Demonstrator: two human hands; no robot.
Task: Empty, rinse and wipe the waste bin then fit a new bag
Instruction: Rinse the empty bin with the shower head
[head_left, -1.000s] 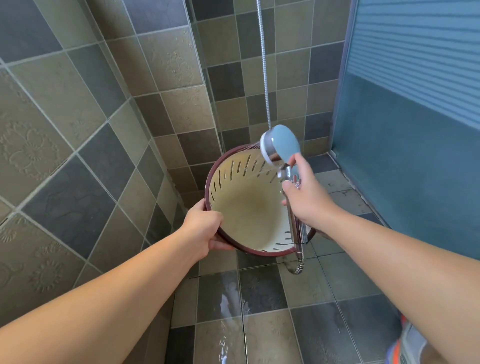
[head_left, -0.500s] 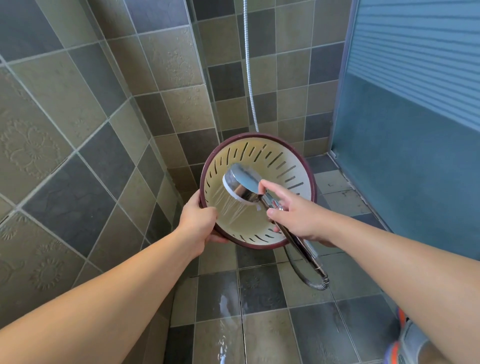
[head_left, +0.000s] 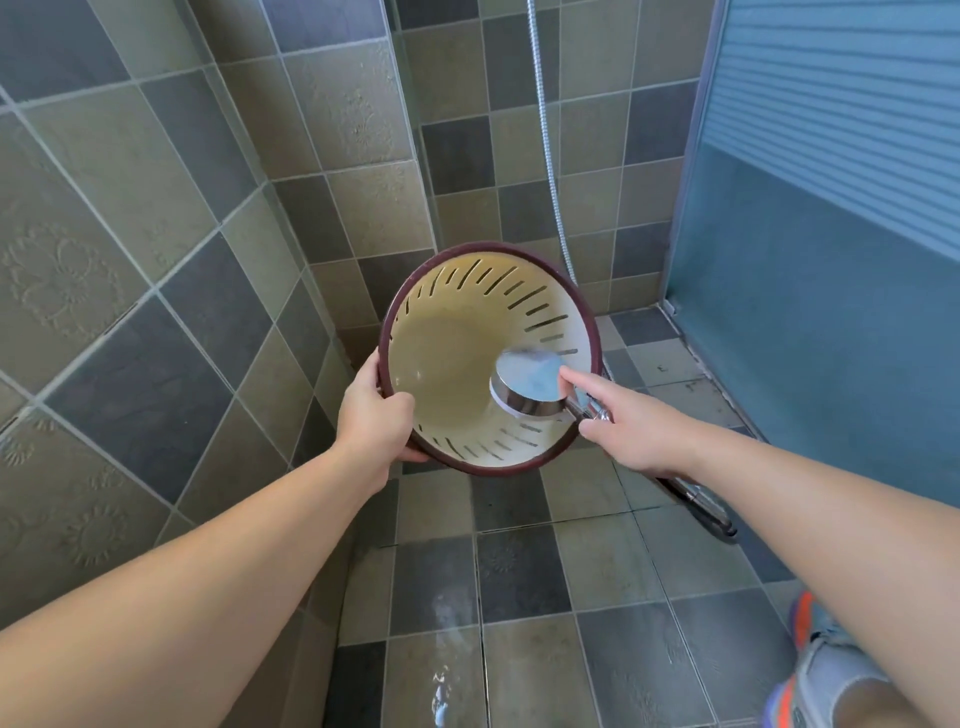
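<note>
A round waste bin (head_left: 467, 291), cream inside with slotted walls and a dark red rim, is tilted with its mouth toward me in a tiled shower corner. My left hand (head_left: 374, 415) grips its lower left rim, thumb inside. My right hand (head_left: 628, 421) holds the chrome handle of a shower head (head_left: 530, 382). The shower head sits inside the bin's right side, its back facing me. A metal hose (head_left: 550, 156) runs up the wall behind the bin. No water stream is visible.
Tiled walls close in on the left and behind. A blue frosted glass door (head_left: 831, 260) stands at the right. The tiled floor (head_left: 519, 597) is wet. My shoe (head_left: 826, 670) shows at the bottom right. The hose loops below my right wrist.
The shower head has moved from the bin's left middle to its right side and turned its back to me. The bin's mouth has tipped a little more toward me.
</note>
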